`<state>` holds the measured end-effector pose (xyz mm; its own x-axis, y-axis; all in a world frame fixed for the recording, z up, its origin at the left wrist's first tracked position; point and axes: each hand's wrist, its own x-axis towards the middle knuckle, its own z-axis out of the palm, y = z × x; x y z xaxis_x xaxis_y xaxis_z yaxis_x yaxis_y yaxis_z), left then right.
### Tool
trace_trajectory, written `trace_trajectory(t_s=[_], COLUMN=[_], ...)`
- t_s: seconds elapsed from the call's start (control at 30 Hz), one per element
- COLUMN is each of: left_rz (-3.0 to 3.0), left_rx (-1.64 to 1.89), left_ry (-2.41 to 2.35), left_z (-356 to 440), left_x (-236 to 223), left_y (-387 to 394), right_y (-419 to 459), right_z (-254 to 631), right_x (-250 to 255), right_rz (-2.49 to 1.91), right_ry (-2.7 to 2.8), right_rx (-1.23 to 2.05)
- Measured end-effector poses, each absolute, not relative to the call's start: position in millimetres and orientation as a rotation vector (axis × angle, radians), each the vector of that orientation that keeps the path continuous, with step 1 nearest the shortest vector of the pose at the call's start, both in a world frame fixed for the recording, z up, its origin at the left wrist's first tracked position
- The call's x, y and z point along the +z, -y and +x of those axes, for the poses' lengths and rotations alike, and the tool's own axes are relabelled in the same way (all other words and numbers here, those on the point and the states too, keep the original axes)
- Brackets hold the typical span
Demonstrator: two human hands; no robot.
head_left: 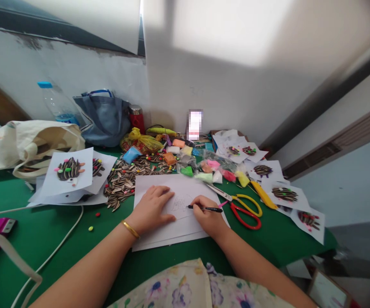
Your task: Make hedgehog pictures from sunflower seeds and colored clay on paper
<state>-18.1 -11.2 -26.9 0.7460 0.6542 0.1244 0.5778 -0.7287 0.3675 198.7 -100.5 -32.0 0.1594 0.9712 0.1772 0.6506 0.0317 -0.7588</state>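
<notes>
My left hand lies flat, fingers spread, pressing down a white sheet of paper on the green table. A gold bangle circles that wrist. My right hand is closed around a black pen, whose tip touches a faint pencil-like drawing in the middle of the sheet. A second sheet lies under the first.
A heap of sunflower seeds lies left of the paper. Yellow scissors and red scissors lie to the right. Clay packets, seed-hedgehog pictures, bags, a water bottle, a red flask and a white cable surround them.
</notes>
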Motion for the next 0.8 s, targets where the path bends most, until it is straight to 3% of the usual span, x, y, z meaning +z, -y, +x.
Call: trace_trajectory(t_s=[0.8], left_rz=[2.633], left_rx=[0.371], left_ry=[-0.948], left_z=[-17.3], left_x=[-26.7], left_y=[10.2], right_y=[98.8], right_z=[198.4], right_x=[-27.9], right_rz=[-1.697], right_ry=[1.600], right_rx=[0.509])
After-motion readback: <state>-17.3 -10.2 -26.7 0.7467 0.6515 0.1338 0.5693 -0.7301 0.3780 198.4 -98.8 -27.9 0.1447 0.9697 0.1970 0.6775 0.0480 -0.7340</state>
